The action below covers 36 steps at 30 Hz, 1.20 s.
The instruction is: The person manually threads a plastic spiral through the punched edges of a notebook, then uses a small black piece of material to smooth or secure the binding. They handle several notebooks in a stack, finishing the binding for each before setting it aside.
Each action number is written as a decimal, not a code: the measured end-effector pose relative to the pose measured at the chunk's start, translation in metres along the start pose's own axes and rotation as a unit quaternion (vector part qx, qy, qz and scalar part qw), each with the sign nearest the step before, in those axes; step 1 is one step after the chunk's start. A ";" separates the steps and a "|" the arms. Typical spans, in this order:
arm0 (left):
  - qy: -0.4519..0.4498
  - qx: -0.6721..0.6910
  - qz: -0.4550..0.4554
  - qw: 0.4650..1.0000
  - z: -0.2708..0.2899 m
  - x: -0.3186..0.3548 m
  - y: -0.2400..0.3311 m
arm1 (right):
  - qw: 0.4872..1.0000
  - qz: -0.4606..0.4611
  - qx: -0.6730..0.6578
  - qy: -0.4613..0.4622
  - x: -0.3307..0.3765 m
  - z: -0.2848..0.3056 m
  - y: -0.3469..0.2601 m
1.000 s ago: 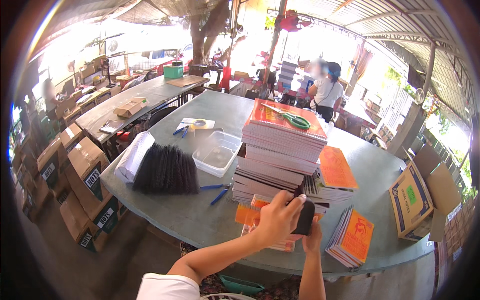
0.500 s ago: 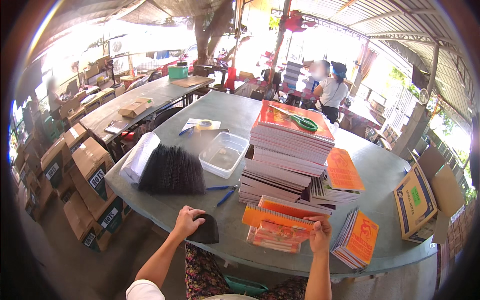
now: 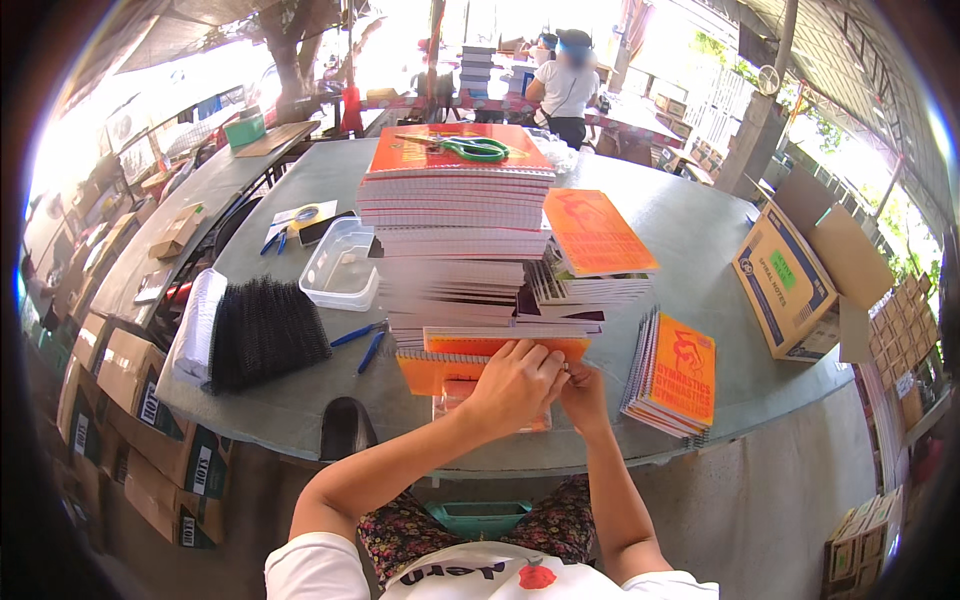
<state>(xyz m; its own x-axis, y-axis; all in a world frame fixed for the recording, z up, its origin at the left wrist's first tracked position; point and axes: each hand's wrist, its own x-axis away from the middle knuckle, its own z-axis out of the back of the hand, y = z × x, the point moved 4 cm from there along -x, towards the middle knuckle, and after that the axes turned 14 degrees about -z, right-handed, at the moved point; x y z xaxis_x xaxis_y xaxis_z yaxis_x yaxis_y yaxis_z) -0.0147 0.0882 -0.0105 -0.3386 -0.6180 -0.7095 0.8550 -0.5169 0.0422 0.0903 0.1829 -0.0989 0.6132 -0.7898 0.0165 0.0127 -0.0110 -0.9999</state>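
An orange spiral notebook [image 3: 425, 375] stands on edge in front of the tall stack, its coil along the top. Near that coil's right end, my left hand [image 3: 520, 385] has crossed over, fingers pinched together beside my right hand [image 3: 583, 395], whose fingertips are also closed there. Both hands grip the notebook's right end, and my left hand covers part of it. Behind it leans another orange cover [image 3: 470, 342]. Orange-printed items [image 3: 452, 395] lie below, partly hidden. A black rounded object [image 3: 347, 428] rests at the table edge, apart from my hands.
A tall notebook stack [image 3: 455, 210] carries green-handled scissors [image 3: 475, 148]. To its left are a clear plastic box [image 3: 342, 265], blue cutters [image 3: 370, 350], black plastic coils [image 3: 265, 335] and a white roll [image 3: 198, 325]. Rightward sit orange notebooks [image 3: 682, 370] and an open carton [image 3: 790, 280].
My left hand has left the black object and moved right to the notebook's coil end, meeting my right hand. The whole view has shifted to the right.
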 end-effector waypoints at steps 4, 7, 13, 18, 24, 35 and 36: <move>-0.073 0.001 -0.003 0.997 -0.011 -0.004 -0.006 | 0.985 0.089 0.133 0.062 0.005 -0.010 -0.021; -0.026 0.047 -0.013 0.998 -0.011 -0.008 -0.002 | 0.982 0.064 0.149 0.092 0.009 -0.006 -0.019; -0.050 0.101 0.053 0.992 -0.001 -0.011 -0.014 | 0.986 0.054 0.120 0.104 0.016 -0.022 -0.027; -0.161 0.122 0.153 0.967 0.036 0.013 -0.023 | 0.992 0.109 0.025 0.060 0.018 -0.009 -0.027; -0.071 -0.046 0.100 0.991 0.116 0.052 -0.033 | 0.968 0.177 0.145 0.104 0.029 -0.018 -0.057; -0.116 -0.030 -0.147 0.982 0.018 -0.033 0.147 | 0.938 0.079 -0.312 0.127 0.118 0.045 -0.087; -0.073 0.053 -0.147 0.985 0.019 -0.038 0.147 | 0.946 0.079 -0.247 0.194 0.123 0.066 -0.089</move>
<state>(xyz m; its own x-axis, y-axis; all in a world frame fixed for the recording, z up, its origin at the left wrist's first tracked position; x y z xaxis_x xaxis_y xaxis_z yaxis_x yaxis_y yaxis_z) 0.1163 0.0245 0.0360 -0.6248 -0.5076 -0.5933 0.6685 -0.7403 -0.0706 0.2170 0.1275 -0.0077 0.2400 -0.9699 -0.0403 -0.4842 -0.0836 -0.8710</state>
